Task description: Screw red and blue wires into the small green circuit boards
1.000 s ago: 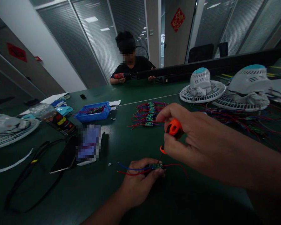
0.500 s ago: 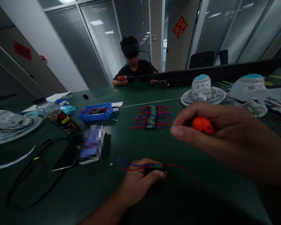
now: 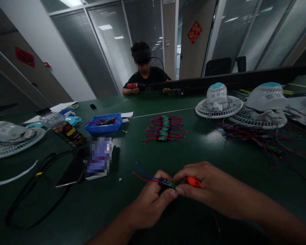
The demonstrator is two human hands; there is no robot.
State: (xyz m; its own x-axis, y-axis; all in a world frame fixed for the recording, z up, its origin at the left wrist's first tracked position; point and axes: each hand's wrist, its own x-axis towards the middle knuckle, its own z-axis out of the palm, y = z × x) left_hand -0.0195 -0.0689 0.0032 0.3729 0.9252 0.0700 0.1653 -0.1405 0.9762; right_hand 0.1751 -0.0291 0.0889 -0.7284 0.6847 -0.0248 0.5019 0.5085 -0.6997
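Note:
Low over the table, my left hand [image 3: 153, 200] pinches a small green circuit board [image 3: 169, 183] between thumb and fingers. Blue and red wires run from its left end, and a red wire shows below my right hand. My right hand [image 3: 206, 187] is closed around a small bright orange object [image 3: 194, 181], perhaps a tool handle; most of it is hidden. The right thumb and forefinger meet at the board's right end, where they cover the detail. Beyond both hands lies a column of similar wired circuit boards [image 3: 164, 128].
A blue bin [image 3: 103, 127] holds wired boards. At right, a heap of wired boards [image 3: 255, 137] lies before white fan parts [image 3: 219, 102]. A bottle [image 3: 66, 131], phone [image 3: 72, 168] and black cable [image 3: 17, 200] are at left. A person [image 3: 145, 76] sits opposite, holding a red-and-black tool.
My right hand has come down and left from above the table, orange object still in it, to meet the board. The board now tilts, its right end lower.

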